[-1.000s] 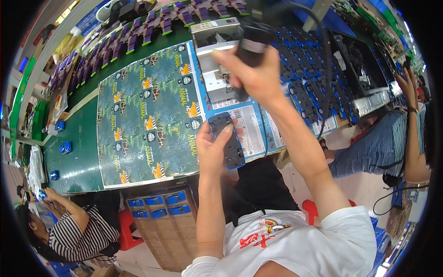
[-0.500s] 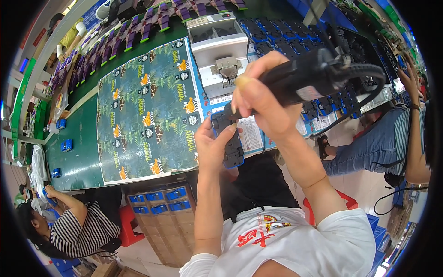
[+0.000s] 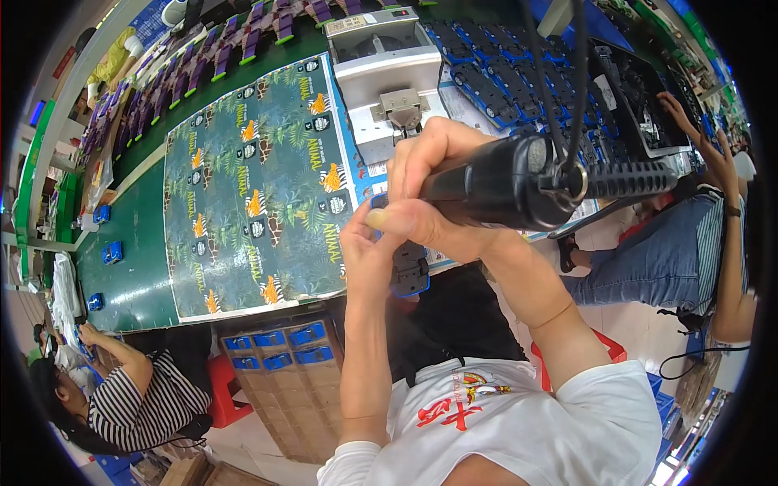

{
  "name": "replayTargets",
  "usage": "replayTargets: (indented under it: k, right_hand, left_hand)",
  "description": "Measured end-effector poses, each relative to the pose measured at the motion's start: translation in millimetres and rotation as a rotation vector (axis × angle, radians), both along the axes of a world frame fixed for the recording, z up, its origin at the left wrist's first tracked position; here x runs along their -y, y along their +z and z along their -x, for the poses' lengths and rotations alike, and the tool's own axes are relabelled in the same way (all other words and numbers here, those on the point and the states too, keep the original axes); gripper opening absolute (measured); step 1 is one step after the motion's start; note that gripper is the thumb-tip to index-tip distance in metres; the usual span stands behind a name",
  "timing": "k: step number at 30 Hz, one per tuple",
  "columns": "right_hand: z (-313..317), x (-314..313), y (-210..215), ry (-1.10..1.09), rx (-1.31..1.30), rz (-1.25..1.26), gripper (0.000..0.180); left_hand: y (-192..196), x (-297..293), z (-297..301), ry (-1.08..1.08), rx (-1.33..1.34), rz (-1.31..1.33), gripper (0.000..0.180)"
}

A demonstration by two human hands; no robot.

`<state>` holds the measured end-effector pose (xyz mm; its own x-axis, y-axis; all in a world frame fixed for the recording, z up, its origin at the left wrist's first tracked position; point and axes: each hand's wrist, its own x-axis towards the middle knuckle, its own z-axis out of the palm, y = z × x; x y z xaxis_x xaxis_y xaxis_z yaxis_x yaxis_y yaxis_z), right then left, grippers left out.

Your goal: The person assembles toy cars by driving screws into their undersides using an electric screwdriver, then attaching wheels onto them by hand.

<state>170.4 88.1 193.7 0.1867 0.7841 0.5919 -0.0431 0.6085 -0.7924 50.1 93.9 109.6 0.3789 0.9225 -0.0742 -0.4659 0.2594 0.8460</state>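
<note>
My right hand (image 3: 429,154) is wrapped round a thick black electric screwdriver (image 3: 494,190), whose cord and spring hanger rise from its back end. Its tip points down to the left and is hidden behind my fingers. In my left hand (image 3: 366,255) is a toy car chassis (image 3: 411,274), black underside up with a blue rim. My right thumb crosses over the upper part of the chassis, close to my left fingertips. From this view I cannot tell whether the screwdriver tip touches the chassis.
Beyond my hands stands a grey screw feeder (image 3: 385,77). A printed animal sheet (image 3: 259,194) covers the green bench on the left. Rows of blue-black chassis (image 3: 494,81) lie at the back right. Below the bench edge is a cardboard box (image 3: 288,397) with blue cars. Co-workers sit on both sides.
My right hand has come down and left with the screwdriver, which now lies more level. It meets my left hand over the chassis and covers its upper part.
</note>
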Motion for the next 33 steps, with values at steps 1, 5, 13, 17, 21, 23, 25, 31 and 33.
replayTargets:
  k: [1,5,13,17,21,23,25,31,33]
  right_hand:
    - [-0.4,-0.6,-1.7,0.001,0.004,-0.014,0.036]
    - [-0.8,0.4,-1.5,0.056,0.011,-0.010,0.036]
    - [-0.2,5.1,-4.0,0.008,0.016,-0.081,0.034]
    - [0.5,5.8,6.2,-0.007,-0.035,-0.068,0.032]
    - [-17.5,0.6,23.2,0.033,-0.196,-0.181,0.020]
    - [-26.2,-4.8,37.5,-0.005,-0.314,-0.251,0.018]
    - [-37.6,-18.9,45.1,-0.139,-0.231,-0.277,0.018]
    - [-39.7,-51.8,29.9,-0.274,0.107,-0.313,0.014]
    - [-36.6,-55.3,25.3,-0.281,0.119,-0.240,0.016]
  left_hand:
    - [-1.5,0.1,1.1,-0.001,-0.001,0.001,0.040]
    - [-4.8,-1.3,3.9,-0.006,-0.021,-0.041,0.039]
    - [0.1,0.2,0.7,0.020,-0.018,-0.010,0.034]
    - [-1.6,1.0,1.3,0.027,-0.029,-0.020,0.033]
    - [-8.1,-6.5,13.1,0.028,0.033,0.170,0.035]
    - [-11.2,-12.8,23.3,-0.022,0.366,0.348,0.043]
    - [-13.1,-16.0,27.2,-0.092,0.520,0.417,0.052]
    - [-13.4,-11.1,21.3,-0.121,0.271,0.215,0.063]
    - [-16.6,-15.2,20.6,-0.108,0.272,0.212,0.065]
